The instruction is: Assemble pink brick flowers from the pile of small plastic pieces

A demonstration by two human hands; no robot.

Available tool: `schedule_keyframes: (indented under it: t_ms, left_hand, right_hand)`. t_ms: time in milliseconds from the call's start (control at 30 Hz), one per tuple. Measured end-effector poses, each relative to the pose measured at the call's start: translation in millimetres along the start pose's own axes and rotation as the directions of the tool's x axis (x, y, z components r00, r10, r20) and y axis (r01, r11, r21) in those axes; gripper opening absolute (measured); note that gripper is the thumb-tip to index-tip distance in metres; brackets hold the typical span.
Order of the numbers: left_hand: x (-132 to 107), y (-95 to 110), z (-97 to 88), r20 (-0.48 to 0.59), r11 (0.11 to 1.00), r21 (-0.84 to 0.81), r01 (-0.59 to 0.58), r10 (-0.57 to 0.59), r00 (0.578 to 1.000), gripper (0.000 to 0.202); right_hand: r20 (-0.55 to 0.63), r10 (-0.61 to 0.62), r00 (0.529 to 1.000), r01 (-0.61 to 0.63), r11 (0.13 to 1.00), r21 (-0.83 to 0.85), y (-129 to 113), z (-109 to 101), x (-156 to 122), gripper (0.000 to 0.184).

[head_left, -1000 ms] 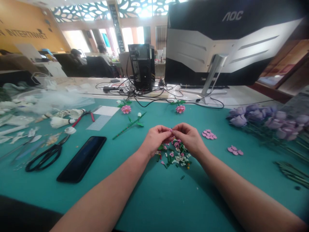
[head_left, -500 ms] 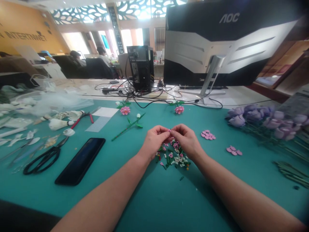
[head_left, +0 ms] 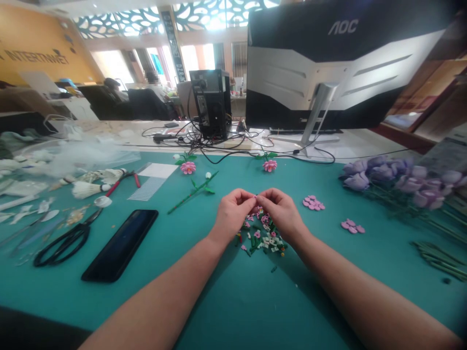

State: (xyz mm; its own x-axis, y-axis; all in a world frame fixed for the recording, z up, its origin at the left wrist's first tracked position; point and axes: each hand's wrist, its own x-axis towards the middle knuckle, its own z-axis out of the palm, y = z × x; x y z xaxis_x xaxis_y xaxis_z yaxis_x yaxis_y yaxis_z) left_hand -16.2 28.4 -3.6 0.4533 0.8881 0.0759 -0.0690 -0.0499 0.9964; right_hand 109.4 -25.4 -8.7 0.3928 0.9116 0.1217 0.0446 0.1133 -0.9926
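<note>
My left hand (head_left: 232,214) and my right hand (head_left: 280,214) meet above the table, their fingertips pinched together on a tiny pink plastic piece (head_left: 256,197). Its exact shape is hidden by my fingers. Just below my hands lies a loose pile of small pink, green and white building pieces (head_left: 261,235), partly under my palms. Nearest on the left lies a built green stem with a white bud (head_left: 193,192). To the right are small groups of pink petal pieces (head_left: 313,203).
A teal mat (head_left: 219,296) covers the table. On it lie a black phone (head_left: 119,245), black-handled scissors (head_left: 62,245), shuttlecocks (head_left: 87,189), built pink flowers (head_left: 188,167) and purple roses (head_left: 401,180). A computer tower (head_left: 210,103), cables and a monitor (head_left: 328,73) stand behind.
My hands stay pinched together on the small pink piece. The whole view shifts slightly as my head moves. Nothing on the table has visibly moved.
</note>
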Motion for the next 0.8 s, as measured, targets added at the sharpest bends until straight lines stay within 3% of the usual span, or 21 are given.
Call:
schedule_keyframes:
  t_ms: [200,467,667,800]
  left_hand:
    - [-3.3,5.5,0.4,-0.016,0.997,0.074,-0.032,0.033,0.999,0.016]
    - [-7.2,11.4,2.1,-0.007,0.998,0.042,-0.046,0.046,0.999,0.015]
    - [-4.9,12.2,2.2,0.011,0.943,-0.282,0.177,-0.181,0.983,0.018]
    - [-1.9,13.7,-1.1,0.043,0.902,-0.345,0.261,-0.262,0.964,0.016]
  right_hand:
    - [-0.02,0.022,1.0,-0.021,0.999,0.039,-2.6,4.2,-2.6,0.025]
    - [0.008,0.027,1.0,-0.028,0.99,0.14,-3.2,4.8,-3.3,0.027]
    - [0.073,0.086,0.994,-0.098,0.98,0.171,-6.5,3.1,-1.5,0.028]
    - [0.091,0.117,0.989,-0.129,0.982,0.138,-6.9,0.7,0.0,0.028]
